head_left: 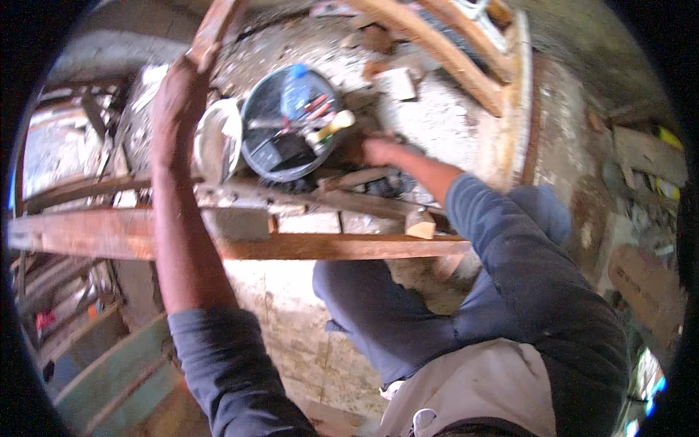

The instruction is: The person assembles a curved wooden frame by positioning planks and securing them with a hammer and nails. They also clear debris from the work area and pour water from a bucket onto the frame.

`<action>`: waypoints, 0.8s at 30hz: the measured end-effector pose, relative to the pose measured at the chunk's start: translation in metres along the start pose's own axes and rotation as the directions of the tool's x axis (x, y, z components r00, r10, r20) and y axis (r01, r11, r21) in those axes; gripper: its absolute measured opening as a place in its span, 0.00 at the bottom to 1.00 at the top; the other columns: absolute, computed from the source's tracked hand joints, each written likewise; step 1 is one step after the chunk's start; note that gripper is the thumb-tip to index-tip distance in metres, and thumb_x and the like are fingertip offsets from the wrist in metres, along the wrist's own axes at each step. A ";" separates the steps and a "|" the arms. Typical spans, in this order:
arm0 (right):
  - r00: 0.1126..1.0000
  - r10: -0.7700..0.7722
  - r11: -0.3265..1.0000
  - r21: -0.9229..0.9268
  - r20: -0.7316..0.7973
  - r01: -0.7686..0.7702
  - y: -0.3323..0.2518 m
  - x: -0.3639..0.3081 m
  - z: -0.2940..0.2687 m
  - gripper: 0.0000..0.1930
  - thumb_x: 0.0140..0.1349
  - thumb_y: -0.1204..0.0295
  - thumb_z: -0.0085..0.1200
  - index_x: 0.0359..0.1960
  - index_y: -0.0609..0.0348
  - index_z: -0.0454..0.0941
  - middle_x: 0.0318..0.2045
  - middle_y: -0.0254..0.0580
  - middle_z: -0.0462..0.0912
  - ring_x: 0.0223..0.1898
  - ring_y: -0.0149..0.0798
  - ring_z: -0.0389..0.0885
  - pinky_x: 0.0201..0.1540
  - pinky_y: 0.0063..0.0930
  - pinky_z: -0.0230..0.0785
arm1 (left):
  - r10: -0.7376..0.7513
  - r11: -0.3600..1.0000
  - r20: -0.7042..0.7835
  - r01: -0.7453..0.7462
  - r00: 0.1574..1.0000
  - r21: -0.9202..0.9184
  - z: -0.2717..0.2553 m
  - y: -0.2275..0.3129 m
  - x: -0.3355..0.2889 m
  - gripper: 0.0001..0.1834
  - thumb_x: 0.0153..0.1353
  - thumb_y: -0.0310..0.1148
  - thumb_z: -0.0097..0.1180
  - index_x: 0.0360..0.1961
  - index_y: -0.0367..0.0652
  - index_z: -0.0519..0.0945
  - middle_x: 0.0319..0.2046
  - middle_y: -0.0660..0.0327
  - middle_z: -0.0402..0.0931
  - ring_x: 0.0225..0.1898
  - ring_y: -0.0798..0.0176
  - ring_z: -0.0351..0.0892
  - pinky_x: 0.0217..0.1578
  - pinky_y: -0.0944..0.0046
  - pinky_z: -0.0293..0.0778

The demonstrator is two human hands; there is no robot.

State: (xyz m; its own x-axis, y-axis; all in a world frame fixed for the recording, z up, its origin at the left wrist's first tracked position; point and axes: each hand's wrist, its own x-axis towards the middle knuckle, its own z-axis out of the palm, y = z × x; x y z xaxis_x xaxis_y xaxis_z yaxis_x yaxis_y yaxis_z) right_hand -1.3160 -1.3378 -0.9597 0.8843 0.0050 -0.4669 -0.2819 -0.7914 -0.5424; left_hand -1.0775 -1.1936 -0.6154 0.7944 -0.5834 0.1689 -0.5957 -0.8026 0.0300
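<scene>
Here, we are holding a narrow reddish-brown wooden bar (215, 28) in the left hand (180, 96), up and left of a round grey bucket (262, 96), judging it stiff, fairly light, best gripped near this end, and not making out the blurred right hand's (377, 151) grasp.

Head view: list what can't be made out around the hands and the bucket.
- Right hand, head view: fingers blurred and shadowed; any grip unclear.
- Wooden bar in the left hand, head view: far end cut off by the top edge.
- Bucket, head view: bottom mostly hidden by blue bottle and clutter.
</scene>
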 end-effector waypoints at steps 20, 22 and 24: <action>0.673 0.548 0.837 0.316 -0.497 -0.448 0.248 -0.389 -0.188 0.22 0.54 0.65 0.69 0.45 0.66 0.79 0.42 0.47 0.86 0.42 0.39 0.83 0.48 0.38 0.76 | -0.042 0.995 0.052 0.037 0.998 0.092 0.002 -0.001 0.003 0.39 0.72 0.65 0.42 0.55 0.33 0.77 0.46 0.33 0.81 0.51 0.30 0.81 0.50 0.37 0.74; 0.554 0.697 0.704 0.287 -0.455 -0.650 0.306 -0.427 -0.204 0.24 0.55 0.64 0.67 0.49 0.68 0.79 0.40 0.52 0.85 0.42 0.43 0.85 0.44 0.43 0.76 | -0.049 0.997 0.040 0.047 0.998 0.055 -0.002 0.006 -0.002 0.40 0.71 0.65 0.43 0.53 0.32 0.78 0.46 0.32 0.81 0.51 0.31 0.81 0.51 0.38 0.74; 0.239 0.838 0.479 0.451 -0.490 -0.753 0.354 -0.454 -0.231 0.24 0.59 0.64 0.64 0.52 0.70 0.79 0.44 0.54 0.86 0.43 0.50 0.85 0.46 0.47 0.75 | -0.071 0.997 0.038 0.071 0.997 0.003 -0.006 0.013 -0.009 0.40 0.71 0.65 0.44 0.50 0.31 0.80 0.44 0.32 0.82 0.51 0.31 0.81 0.50 0.40 0.74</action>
State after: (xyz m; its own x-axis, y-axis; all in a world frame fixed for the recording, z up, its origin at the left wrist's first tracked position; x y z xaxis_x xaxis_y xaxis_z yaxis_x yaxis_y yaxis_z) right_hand -1.7317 -1.7619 -0.7783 0.1577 -0.9618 -0.2236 -0.9689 -0.1069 -0.2233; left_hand -1.0927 -1.1981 -0.6104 0.8388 -0.5290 0.1286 -0.5372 -0.8425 0.0386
